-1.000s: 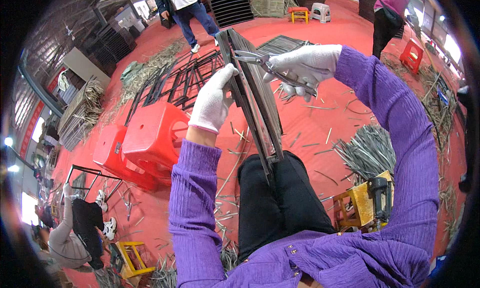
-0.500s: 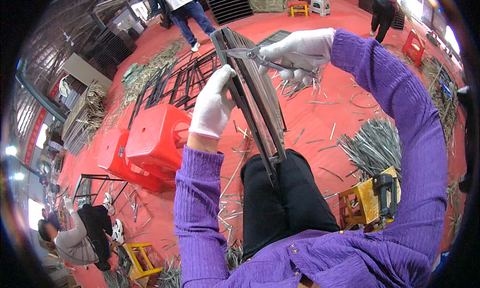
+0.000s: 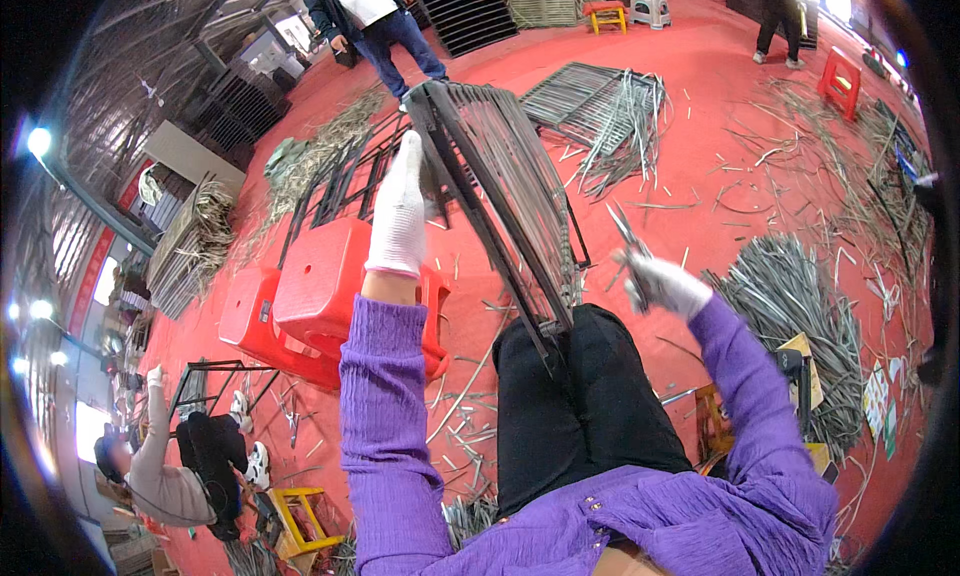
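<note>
Right hand [image 3: 668, 286] dropped from the slatted frame [image 3: 500, 206] to lower right, fingers clenched round metal shears [image 3: 628, 234], while left hand [image 3: 398, 211] straightened at the frame's edge, grip unclear.

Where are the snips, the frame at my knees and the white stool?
Snips [image 3: 627, 232], head view: on the blades.
Frame [image 3: 526, 190], head view: on its grey strips.
White stool [image 3: 650, 3], head view: on its upper side.
</note>
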Available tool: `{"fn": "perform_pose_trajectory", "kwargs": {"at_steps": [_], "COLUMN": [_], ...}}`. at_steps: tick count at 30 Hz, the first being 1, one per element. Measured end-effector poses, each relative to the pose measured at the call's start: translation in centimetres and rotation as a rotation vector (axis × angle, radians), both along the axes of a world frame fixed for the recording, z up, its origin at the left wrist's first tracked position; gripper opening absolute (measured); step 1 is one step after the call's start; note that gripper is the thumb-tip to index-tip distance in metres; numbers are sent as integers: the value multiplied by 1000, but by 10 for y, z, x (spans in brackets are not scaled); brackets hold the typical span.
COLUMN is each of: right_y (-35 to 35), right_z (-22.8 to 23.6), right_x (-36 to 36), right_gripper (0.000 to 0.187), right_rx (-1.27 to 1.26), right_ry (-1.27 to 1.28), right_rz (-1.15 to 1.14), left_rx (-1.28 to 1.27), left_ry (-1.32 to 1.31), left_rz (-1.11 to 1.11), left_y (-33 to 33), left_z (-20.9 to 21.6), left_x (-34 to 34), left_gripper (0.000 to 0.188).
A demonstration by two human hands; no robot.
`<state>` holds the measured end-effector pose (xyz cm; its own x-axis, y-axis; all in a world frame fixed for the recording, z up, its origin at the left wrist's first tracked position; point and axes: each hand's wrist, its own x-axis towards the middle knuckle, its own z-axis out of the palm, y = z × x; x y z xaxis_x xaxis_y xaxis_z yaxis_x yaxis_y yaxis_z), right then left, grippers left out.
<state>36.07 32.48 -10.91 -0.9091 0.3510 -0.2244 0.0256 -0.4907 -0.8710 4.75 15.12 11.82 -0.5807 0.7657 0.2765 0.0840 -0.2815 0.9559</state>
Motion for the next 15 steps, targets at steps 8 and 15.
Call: {"fn": "perform_pose_trajectory", "kwargs": {"at_steps": [8, 15], "right_y": [-95, -111], "right_z": [-347, -319], "right_x": [155, 147], "right_gripper": [57, 78], "right_rx": [310, 602], "right_ry": [-1046, -1229], "right_rz": [-390, -424], "left_rx": [-118, -125], "left_ry": [676, 766], "left_rz": [450, 696], "left_y": [36, 67], "left_z": [33, 45], "left_x": [-14, -13], "left_gripper": [42, 48]}}
